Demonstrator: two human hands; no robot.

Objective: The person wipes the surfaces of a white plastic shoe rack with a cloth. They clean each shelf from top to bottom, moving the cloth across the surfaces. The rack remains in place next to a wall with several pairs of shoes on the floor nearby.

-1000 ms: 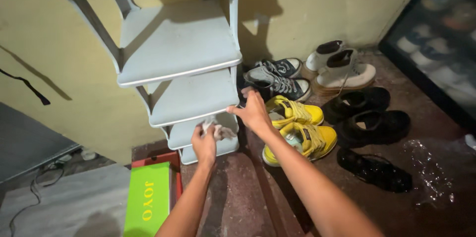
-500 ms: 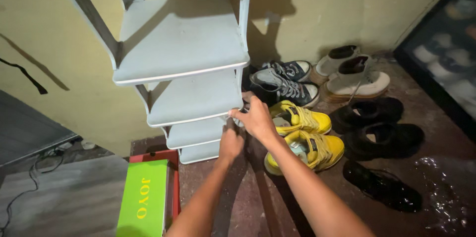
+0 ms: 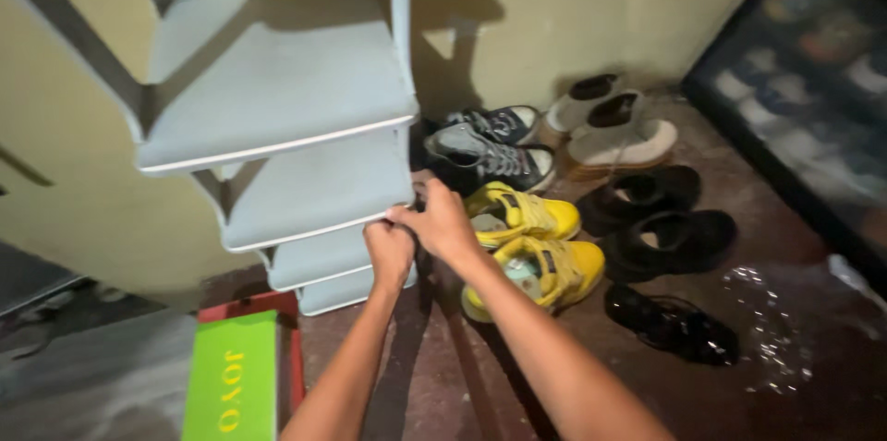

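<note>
A pale grey plastic shoe rack [image 3: 277,90] with several empty tiers stands against the yellow wall. My left hand [image 3: 390,252] is a closed fist pressed to the front right edge of the third tier [image 3: 305,192]; the white cloth it held a moment ago is hidden inside the fist. My right hand [image 3: 443,224] grips the same tier's front right corner, right beside the left. A pair of yellow sneakers [image 3: 531,215] lies on the floor just right of both hands.
Dark canvas sneakers [image 3: 490,159], white shoes [image 3: 619,136], black shoes [image 3: 665,238] and a black sandal [image 3: 670,321] lie on the brown floor. A green box [image 3: 231,386] rests on a red box [image 3: 296,349] at lower left. A wet patch [image 3: 776,330] and a dark cabinet [image 3: 813,81] are on the right.
My left hand rose from the lower tier to the third tier's edge beside the right hand, and the cloth went out of sight. The view shifted right.
</note>
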